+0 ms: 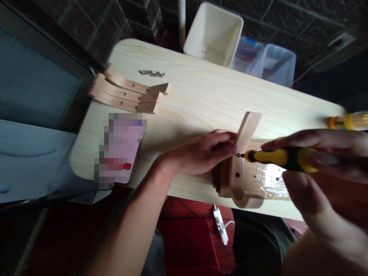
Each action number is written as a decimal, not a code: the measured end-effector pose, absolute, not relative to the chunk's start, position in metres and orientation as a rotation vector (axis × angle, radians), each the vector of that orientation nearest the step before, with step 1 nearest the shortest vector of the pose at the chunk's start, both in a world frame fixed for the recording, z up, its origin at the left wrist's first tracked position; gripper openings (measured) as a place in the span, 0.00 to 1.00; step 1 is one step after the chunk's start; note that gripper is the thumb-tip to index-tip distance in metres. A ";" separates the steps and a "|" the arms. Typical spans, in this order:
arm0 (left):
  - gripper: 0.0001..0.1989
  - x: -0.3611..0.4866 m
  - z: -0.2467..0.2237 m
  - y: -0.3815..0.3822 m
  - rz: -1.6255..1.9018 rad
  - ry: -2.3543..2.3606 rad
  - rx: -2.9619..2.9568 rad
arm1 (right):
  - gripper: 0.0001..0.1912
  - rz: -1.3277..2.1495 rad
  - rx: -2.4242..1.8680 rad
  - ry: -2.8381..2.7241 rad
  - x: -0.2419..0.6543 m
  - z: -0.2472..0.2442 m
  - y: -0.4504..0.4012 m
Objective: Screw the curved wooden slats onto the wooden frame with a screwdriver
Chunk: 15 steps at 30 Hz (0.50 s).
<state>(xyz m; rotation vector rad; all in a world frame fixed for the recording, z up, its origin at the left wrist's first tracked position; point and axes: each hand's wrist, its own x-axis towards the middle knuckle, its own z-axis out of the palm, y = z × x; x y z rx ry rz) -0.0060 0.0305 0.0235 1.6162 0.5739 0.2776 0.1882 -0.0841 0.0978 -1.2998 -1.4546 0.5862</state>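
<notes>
My right hand (pixel 319 172) grips a yellow and black screwdriver (pixel 270 157), whose tip is at the upper hole of a light wooden piece (pixel 244 142). My left hand (pixel 204 151) has its fingers closed against the left edge of that wooden piece, near the tip. The piece lies across a tape-wrapped cardboard block (pixel 264 186), and its lower hole shows as a dark round spot. Several similar curved wooden pieces (pixel 126 94) with holes rest at the table's left. Beyond them is a small pile of screws (pixel 152 73).
A phone (pixel 123 149), partly pixelated, lies at the table's left front. A second yellow-handled tool (pixel 350 121) is at the far right of the table (pixel 186 92). A cream bin (pixel 214 34) and clear plastic bins (pixel 277 65) stand behind it. Below is a white power strip (pixel 220 225).
</notes>
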 end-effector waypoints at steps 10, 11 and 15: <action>0.22 -0.007 0.025 0.032 0.279 0.581 1.605 | 0.28 0.420 -1.360 -1.390 0.189 0.091 -0.092; 0.22 -0.007 0.025 0.032 0.279 0.597 1.614 | 0.28 0.417 -1.358 -1.392 0.188 0.091 -0.091; 0.22 -0.008 0.024 0.030 0.284 0.611 1.619 | 0.24 0.382 -1.320 -1.339 0.184 0.093 -0.084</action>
